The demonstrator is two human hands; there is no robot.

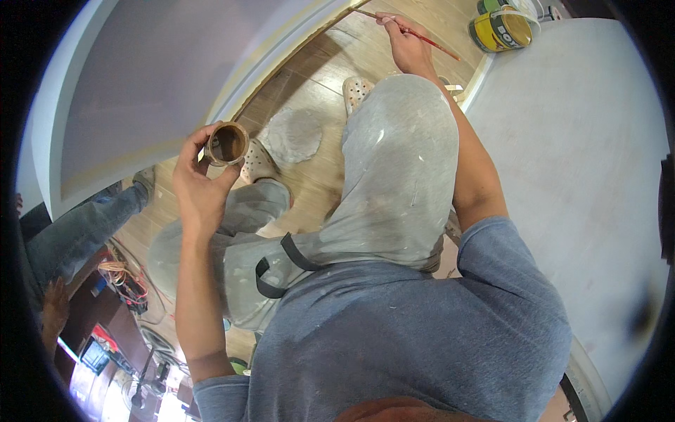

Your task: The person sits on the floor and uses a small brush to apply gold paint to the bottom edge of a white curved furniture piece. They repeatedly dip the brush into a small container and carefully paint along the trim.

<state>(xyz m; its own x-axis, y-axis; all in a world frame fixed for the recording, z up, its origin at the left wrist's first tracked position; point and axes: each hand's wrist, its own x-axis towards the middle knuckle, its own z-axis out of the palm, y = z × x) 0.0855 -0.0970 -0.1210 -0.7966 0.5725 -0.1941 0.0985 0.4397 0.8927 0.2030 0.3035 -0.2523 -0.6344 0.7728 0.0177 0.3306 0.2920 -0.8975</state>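
Note:
My left hand (203,182) grips a small round cup (247,138) with a brown-stained rim and dark brown liquid inside. In my right hand (408,45) is a slim paintbrush with a red handle (440,48). Its tip reaches the brown lower edge (300,48) of a pale panel (158,68), close to the wood-look floor; whether it touches cannot be told. Pale yellow streaks run along the panel's border. My hands are well apart, with my bent knees between and below them.
At upper right, a yellow and black paint can (498,30) stands beside the grey-white wall (575,132). A whitish round patch (293,134) lies on the floor (316,184) between my clogs. Another person's jeans-clad leg (89,227) is at left, near tangled cables (124,279).

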